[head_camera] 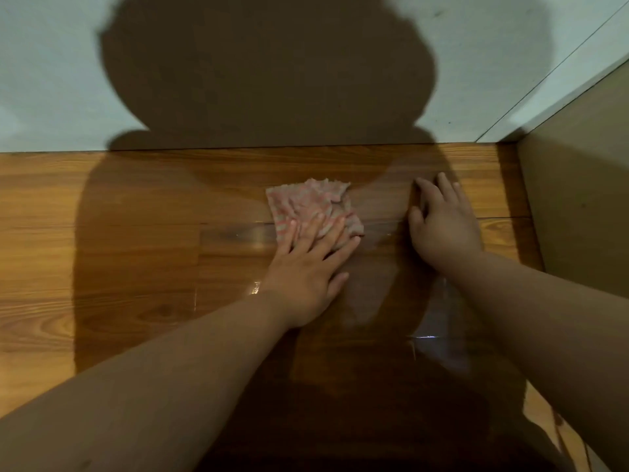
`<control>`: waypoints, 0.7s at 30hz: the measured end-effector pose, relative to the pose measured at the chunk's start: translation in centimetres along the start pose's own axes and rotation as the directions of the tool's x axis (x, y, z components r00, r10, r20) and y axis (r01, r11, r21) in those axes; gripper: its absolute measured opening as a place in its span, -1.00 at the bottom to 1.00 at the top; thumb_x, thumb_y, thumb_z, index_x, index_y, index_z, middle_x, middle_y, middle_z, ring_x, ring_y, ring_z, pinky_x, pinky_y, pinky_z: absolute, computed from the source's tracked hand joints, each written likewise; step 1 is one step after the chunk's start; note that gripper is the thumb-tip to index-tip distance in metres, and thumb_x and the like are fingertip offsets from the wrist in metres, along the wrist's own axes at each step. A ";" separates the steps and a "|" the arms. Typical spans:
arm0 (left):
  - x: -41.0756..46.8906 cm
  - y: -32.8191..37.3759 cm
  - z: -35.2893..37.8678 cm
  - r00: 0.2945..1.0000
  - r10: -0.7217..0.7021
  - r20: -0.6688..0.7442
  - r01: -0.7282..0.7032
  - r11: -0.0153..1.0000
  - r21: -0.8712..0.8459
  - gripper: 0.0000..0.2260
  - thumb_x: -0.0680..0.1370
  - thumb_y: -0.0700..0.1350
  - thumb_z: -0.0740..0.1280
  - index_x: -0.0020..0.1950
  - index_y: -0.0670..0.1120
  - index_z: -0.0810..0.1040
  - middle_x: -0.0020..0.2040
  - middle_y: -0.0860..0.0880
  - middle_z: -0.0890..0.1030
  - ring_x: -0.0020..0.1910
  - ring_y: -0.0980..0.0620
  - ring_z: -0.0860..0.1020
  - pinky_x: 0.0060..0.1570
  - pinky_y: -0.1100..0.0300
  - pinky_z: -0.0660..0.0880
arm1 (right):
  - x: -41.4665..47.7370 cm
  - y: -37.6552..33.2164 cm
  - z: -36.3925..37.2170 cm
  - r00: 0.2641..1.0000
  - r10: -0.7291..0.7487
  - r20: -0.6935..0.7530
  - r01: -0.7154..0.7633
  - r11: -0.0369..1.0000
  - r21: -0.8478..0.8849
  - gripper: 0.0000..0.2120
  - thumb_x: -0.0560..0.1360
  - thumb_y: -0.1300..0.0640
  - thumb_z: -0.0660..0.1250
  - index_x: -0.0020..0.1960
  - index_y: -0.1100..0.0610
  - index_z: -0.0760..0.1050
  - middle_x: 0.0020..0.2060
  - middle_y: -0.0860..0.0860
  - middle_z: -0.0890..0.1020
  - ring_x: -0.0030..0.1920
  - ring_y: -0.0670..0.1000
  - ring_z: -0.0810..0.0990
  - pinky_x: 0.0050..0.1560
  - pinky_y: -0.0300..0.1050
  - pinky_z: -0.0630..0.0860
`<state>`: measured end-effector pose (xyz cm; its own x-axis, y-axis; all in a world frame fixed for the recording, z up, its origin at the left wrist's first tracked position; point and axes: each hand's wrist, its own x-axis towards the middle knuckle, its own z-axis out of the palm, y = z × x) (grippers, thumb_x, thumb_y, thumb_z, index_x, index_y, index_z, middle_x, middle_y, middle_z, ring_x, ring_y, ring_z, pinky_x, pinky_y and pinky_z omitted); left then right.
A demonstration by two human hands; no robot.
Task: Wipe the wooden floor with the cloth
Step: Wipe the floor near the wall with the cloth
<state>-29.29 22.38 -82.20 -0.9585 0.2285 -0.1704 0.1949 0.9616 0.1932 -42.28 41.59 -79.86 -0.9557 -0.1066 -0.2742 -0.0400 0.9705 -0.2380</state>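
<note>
A crumpled pink and grey striped cloth (308, 202) lies on the wooden floor (119, 233) near the wall. My left hand (309, 267) lies flat with spread fingers on the cloth's near edge, pressing it to the boards. My right hand (442, 226) rests palm down on the bare floor to the right of the cloth, fingers apart, holding nothing. Wet, shiny streaks show on the boards around and below the cloth.
A pale wall (51, 80) rises straight ahead where the floor ends. A beige panel or cabinet side (578, 199) stands at the right, closing off the corner. My own dark shadow covers the wall and the middle of the floor.
</note>
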 end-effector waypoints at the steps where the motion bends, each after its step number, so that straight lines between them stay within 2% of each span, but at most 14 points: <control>1: 1.0 -0.8 0.0 1.000 0.023 0.021 -0.023 0.999 0.030 -0.45 0.57 0.19 -0.18 0.56 0.14 -0.11 0.59 0.03 -0.07 0.55 -0.05 -0.16 0.44 -0.08 -0.28 | 0.1 0.6 0.3 1.000 -0.017 0.005 0.018 1.000 -0.025 -0.50 0.62 -0.06 0.09 0.54 -0.08 0.14 0.57 0.03 0.07 0.56 0.10 0.00 0.53 0.08 0.01; 3: 3.1 -3.4 -0.7 0.998 0.060 0.008 -0.060 0.998 0.009 -0.46 0.58 0.14 -0.13 0.57 0.10 -0.10 0.59 0.00 0.00 0.55 -0.06 -0.07 0.50 -0.12 -0.13 | 0.2 0.9 1.0 1.000 -0.028 -0.006 0.028 0.999 -0.026 -0.50 0.63 -0.08 0.04 0.56 -0.08 0.09 0.58 0.03 0.03 0.56 0.11 -0.04 0.53 0.11 -0.06; 4: 4.0 -4.9 -1.5 1.000 -0.007 -0.024 0.005 0.997 -0.077 -0.47 0.60 0.09 -0.03 0.57 0.06 -0.03 0.58 -0.04 0.07 0.55 -0.10 0.01 0.50 -0.15 -0.02 | 0.1 0.8 1.3 0.999 -0.030 -0.013 0.030 0.999 -0.017 -0.50 0.64 -0.07 0.02 0.56 -0.07 0.08 0.58 0.03 0.02 0.56 0.11 -0.05 0.52 0.11 -0.09; 5: 5.0 -6.2 -2.3 0.986 -0.153 -0.058 0.140 0.971 -0.193 -0.47 0.61 0.02 0.05 0.57 0.02 0.02 0.57 -0.10 0.11 0.54 -0.14 0.05 0.49 -0.16 0.03 | 0.0 0.8 1.6 0.999 -0.035 -0.022 0.035 0.999 -0.011 -0.50 0.65 -0.06 0.01 0.57 -0.07 0.07 0.58 0.03 0.01 0.56 0.11 -0.07 0.51 0.11 -0.13; 7: 6.8 -7.0 -3.4 0.893 -0.444 -0.077 0.401 0.861 -0.314 -0.47 0.62 -0.04 0.06 0.58 -0.08 0.02 0.56 -0.17 0.12 0.54 -0.18 0.04 0.50 -0.16 -0.06 | -0.2 1.0 2.1 0.998 -0.055 -0.035 0.054 0.998 -0.014 -0.51 0.65 -0.06 -0.02 0.57 -0.08 0.04 0.58 0.02 -0.01 0.57 0.10 -0.10 0.51 0.09 -0.18; 8: 7.8 -5.8 -3.7 0.880 -0.470 -0.073 0.432 0.854 -0.288 -0.48 0.62 -0.03 0.03 0.57 -0.10 0.03 0.55 -0.19 0.13 0.54 -0.19 0.03 0.49 -0.17 -0.15 | -0.1 1.3 2.2 0.997 -0.062 -0.036 0.061 0.998 -0.022 -0.51 0.65 -0.07 -0.03 0.57 -0.09 0.03 0.58 0.01 -0.02 0.57 0.10 -0.11 0.51 0.08 -0.18; 9: 8.7 -4.0 -3.7 0.918 -0.391 -0.064 0.362 0.894 -0.264 -0.49 0.62 -0.04 0.01 0.57 -0.08 0.07 0.55 -0.17 0.14 0.54 -0.18 0.03 0.48 -0.19 -0.20 | -0.1 1.6 2.3 0.997 -0.072 -0.033 0.071 0.997 -0.032 -0.50 0.65 -0.07 -0.03 0.57 -0.09 0.02 0.58 0.01 -0.02 0.57 0.09 -0.11 0.51 0.08 -0.18; 10: 9.5 -1.9 -3.7 0.969 -0.244 -0.045 0.225 0.940 -0.255 -0.51 0.63 -0.04 0.00 0.57 -0.04 0.10 0.56 -0.12 0.14 0.54 -0.14 0.05 0.48 -0.17 -0.21 | -0.2 1.8 2.5 0.996 -0.083 -0.028 0.082 0.996 -0.038 -0.50 0.65 -0.08 -0.03 0.57 -0.09 0.02 0.58 0.01 -0.02 0.57 0.09 -0.11 0.51 0.08 -0.17; 12: 11.3 1.1 -3.4 0.999 -0.021 0.031 0.028 0.965 -0.262 -0.54 0.65 -0.05 0.00 0.57 0.05 0.09 0.58 0.00 0.08 0.55 -0.02 0.03 0.47 -0.02 -0.18 | 0.1 2.2 2.8 0.994 -0.104 -0.036 0.102 0.993 -0.052 -0.50 0.65 -0.08 -0.04 0.57 -0.09 0.02 0.58 0.01 -0.01 0.56 0.08 -0.11 0.51 0.08 -0.16; 14: 12.3 1.3 -3.0 0.998 -0.012 0.062 0.027 0.965 -0.261 -0.54 0.66 -0.04 0.01 0.57 0.11 0.05 0.59 0.07 0.00 0.55 0.05 -0.02 0.49 0.07 -0.16 | 0.3 2.5 3.2 0.993 -0.111 -0.047 0.107 0.991 -0.077 -0.49 0.64 -0.11 -0.08 0.58 -0.10 -0.02 0.58 -0.01 -0.03 0.56 0.06 -0.12 0.49 0.04 -0.20; 18: 7.9 -4.3 -2.4 0.962 -0.259 -0.081 0.239 0.950 -0.201 -0.52 0.67 -0.04 0.02 0.57 0.13 -0.03 0.59 0.07 -0.06 0.55 0.06 -0.04 0.45 0.14 -0.21 | 0.6 3.0 3.7 0.993 -0.114 -0.029 0.111 0.988 -0.103 -0.48 0.63 -0.15 -0.13 0.57 -0.12 -0.07 0.58 -0.03 -0.05 0.55 0.03 -0.15 0.44 -0.01 -0.26; 20: 4.1 -8.4 -2.6 0.887 -0.426 -0.176 0.402 0.902 -0.157 -0.53 0.66 -0.05 0.06 0.57 0.05 0.06 0.59 -0.01 0.01 0.55 0.00 0.03 0.47 0.09 -0.13 | 0.6 3.2 3.7 0.995 -0.102 -0.016 0.100 0.988 -0.116 -0.47 0.63 -0.16 -0.15 0.57 -0.12 -0.08 0.58 -0.03 -0.07 0.55 0.02 -0.17 0.44 0.00 -0.26; 21: 2.4 -10.6 -2.9 0.827 -0.524 -0.204 0.503 0.851 -0.150 -0.53 0.65 -0.06 0.09 0.57 0.01 0.10 0.58 -0.06 0.04 0.55 -0.05 0.05 0.47 0.04 -0.08 | 0.6 3.0 3.7 0.995 -0.094 -0.014 0.092 0.988 -0.127 -0.47 0.63 -0.17 -0.15 0.57 -0.12 -0.08 0.58 -0.02 -0.07 0.55 0.03 -0.17 0.45 0.01 -0.26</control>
<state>-34.23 12.32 -81.83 -0.9372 -0.3460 -0.0450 -0.3470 0.9107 0.2241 -41.95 43.63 -84.15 -0.9517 -0.1945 -0.2376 -0.1641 0.9762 -0.1418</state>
